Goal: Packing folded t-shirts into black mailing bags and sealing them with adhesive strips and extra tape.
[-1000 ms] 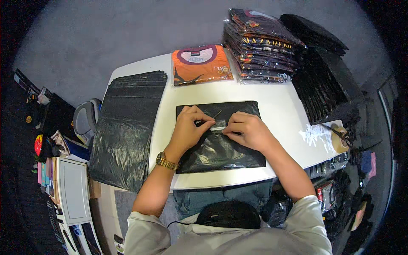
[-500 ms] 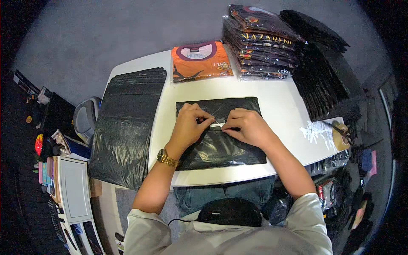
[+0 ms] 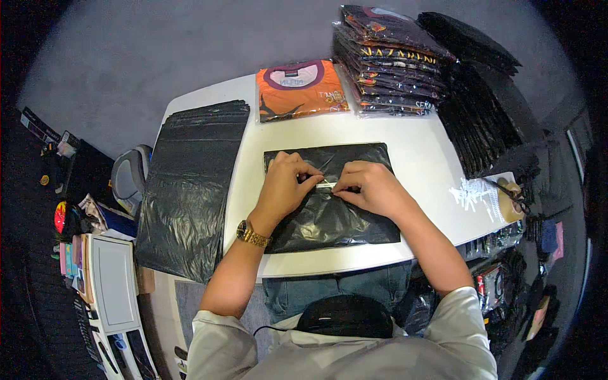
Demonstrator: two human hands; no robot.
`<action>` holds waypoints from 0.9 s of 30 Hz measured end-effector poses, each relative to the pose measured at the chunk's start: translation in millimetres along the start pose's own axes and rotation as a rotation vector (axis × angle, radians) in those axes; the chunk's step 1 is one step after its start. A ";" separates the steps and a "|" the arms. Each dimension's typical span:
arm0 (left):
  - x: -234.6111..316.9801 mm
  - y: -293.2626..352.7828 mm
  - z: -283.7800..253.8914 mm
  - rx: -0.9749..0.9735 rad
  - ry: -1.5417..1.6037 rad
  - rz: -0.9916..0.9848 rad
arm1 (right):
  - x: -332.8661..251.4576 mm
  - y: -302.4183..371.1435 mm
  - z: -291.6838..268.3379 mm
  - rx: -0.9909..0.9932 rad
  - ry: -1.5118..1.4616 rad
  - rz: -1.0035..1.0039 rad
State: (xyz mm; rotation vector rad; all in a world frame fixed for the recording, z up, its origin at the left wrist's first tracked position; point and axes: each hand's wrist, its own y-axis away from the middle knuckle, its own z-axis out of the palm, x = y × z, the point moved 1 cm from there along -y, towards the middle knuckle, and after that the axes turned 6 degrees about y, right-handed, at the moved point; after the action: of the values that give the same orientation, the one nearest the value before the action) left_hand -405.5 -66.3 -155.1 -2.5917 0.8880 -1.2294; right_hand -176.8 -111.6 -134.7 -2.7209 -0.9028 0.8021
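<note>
Both hands sit close together at the centre of the frame, on top of one black plastic mailing bag (image 3: 329, 215) that lies flat on the white table (image 3: 418, 152). The left hand (image 3: 286, 187) has its fingers curled and pinched on one end of a thin pale strip (image 3: 327, 184) along the bag's upper part; the right hand (image 3: 370, 187) pinches the other end, fingertips nearly meeting the left's. A gold wristwatch (image 3: 252, 234) circles the left wrist.

Just above the bag, at the table's far edge, lies one orange folded shirt in a clear sleeve (image 3: 301, 88). To its right stands one tall stack of dark packaged shirts (image 3: 386, 63) — too many layers to count exactly. Further right, a heap of black bags (image 3: 481, 107) slopes down off the table's upper right side.

On the left of the frame a pile of flat black bags (image 3: 190, 183) drapes over the table's left edge. Near the right edge of the table lie a few crumpled clear strips (image 3: 472, 193) — beside them one tape roll (image 3: 510, 201).
</note>
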 end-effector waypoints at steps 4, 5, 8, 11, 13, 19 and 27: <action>-0.5 -0.6 1.2 -0.005 -0.009 0.013 | 0.0 0.6 -0.1 -0.015 0.001 0.022; -1.0 -0.6 1.4 -0.004 -0.011 0.014 | 0.3 0.4 0.7 -0.009 -0.010 0.012; 0.3 -0.5 1.4 -0.008 -0.013 0.002 | -0.6 -0.6 -0.9 -0.012 -0.019 0.004; 1.7 -0.4 1.1 -0.006 -0.040 0.013 | -0.4 -0.5 -2.1 -0.031 -0.025 0.011; 1.0 -1.2 0.9 -0.013 -0.043 0.019 | 0.0 0.0 -2.4 -0.038 -0.033 0.015; 4.4 -0.3 0.7 0.009 -0.059 0.020 | 1.2 2.0 -2.3 -0.070 -0.073 0.037; 8.9 4.5 3.1 0.094 -0.075 0.003 | 6.8 3.6 -0.2 -0.083 -0.102 0.021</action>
State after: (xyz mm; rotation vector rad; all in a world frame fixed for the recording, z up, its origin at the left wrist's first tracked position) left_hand -400.8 -75.4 -152.9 -2.5435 0.8001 -1.1368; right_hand -170.3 -110.4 -138.7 -2.7867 -0.9498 0.9359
